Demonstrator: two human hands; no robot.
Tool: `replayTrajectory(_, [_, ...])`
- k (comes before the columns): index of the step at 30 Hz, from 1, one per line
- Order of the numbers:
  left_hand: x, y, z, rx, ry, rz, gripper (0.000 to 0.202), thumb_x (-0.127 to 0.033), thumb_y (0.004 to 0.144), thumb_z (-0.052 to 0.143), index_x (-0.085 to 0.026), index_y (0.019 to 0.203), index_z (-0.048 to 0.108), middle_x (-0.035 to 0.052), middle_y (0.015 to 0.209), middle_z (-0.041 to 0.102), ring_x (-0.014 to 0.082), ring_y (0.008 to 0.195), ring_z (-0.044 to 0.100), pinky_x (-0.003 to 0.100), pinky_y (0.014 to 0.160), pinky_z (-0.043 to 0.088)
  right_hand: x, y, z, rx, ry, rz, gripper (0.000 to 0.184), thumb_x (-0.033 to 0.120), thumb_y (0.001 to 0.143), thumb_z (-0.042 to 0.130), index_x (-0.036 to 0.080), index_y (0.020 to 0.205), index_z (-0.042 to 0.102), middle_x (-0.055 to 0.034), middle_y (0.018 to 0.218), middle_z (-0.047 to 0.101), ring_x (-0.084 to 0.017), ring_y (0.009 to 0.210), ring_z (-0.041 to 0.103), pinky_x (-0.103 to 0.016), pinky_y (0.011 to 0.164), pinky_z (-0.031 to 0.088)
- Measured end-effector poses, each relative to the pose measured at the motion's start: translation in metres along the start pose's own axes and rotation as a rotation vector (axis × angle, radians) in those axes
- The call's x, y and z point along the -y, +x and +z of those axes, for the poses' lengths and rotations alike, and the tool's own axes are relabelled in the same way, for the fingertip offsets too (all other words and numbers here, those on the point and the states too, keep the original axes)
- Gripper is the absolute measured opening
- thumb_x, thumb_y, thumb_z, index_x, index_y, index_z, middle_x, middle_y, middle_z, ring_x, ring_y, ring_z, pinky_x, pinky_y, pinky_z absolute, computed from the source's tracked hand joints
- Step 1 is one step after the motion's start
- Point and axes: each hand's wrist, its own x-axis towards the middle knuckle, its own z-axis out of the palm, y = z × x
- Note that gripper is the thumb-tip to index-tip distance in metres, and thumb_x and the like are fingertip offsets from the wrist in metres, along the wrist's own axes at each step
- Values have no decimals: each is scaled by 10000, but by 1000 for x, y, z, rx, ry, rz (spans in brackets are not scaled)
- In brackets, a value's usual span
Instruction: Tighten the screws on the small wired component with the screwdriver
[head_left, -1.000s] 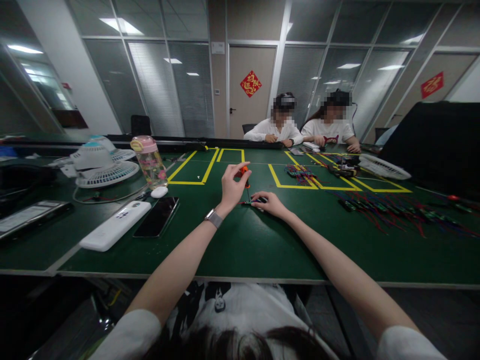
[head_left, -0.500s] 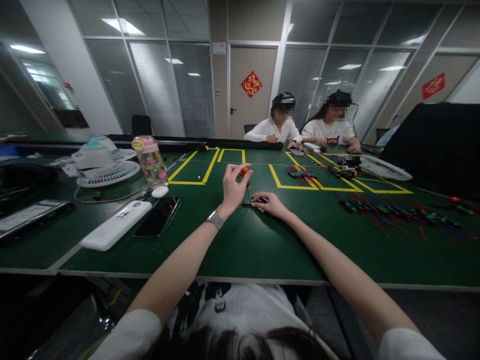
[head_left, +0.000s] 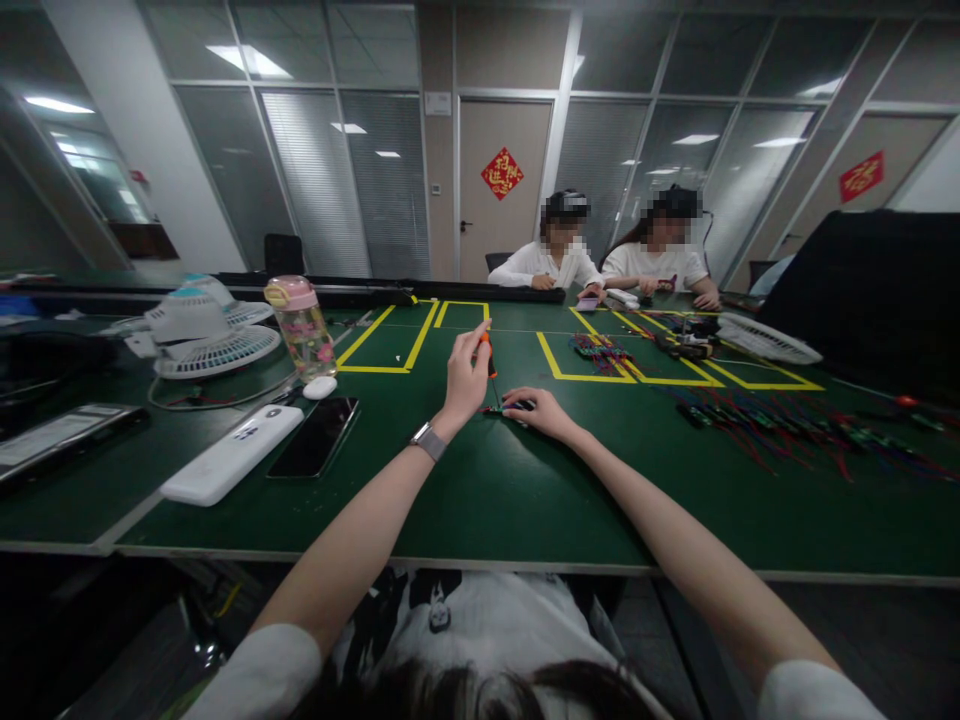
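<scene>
An upright, slightly tilted screwdriver with an orange and black handle is in my left hand. The fingers of that hand are closed on the handle, and the thin shaft points down to a small green circuit board lying on the table. My right hand pinches the right end of this board, with thumb and fingertips low against the tabletop. Red bits show at the board's left end. The contact between screwdriver tip and board is too small to make out.
Several wired circuit boards lie to the right, with another cluster inside yellow tape. A phone, a white power bank, a bottle and a fan stand left. Two people sit opposite.
My left fingers have turned on the screwdriver handle, from a spread pinch at its top to straighter fingers along its side. My right hand and the circuit board stay in place.
</scene>
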Motion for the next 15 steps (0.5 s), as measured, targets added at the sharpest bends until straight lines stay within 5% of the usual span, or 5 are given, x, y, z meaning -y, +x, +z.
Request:
replayTrajectory(8, [-2,-1,-1,-37,21,33,270,-283,879,558,-232,1137,620,49,948,590,143,821,578,268,763,485,1,0,0,5,-25,-16,167,307,754,697,228,889,756,-73,1064,699,-227,998,646,-387,953,457])
replayTrajectory(15, [-2,-1,0,55,-63,30,359,-198,954,367,-260,1268,529,55,1106,612,140,963,588,285,864,461,1,0,0,12,-34,-2,175,303,767,688,226,909,756,-78,1070,699,-228,1006,642,-391,958,453])
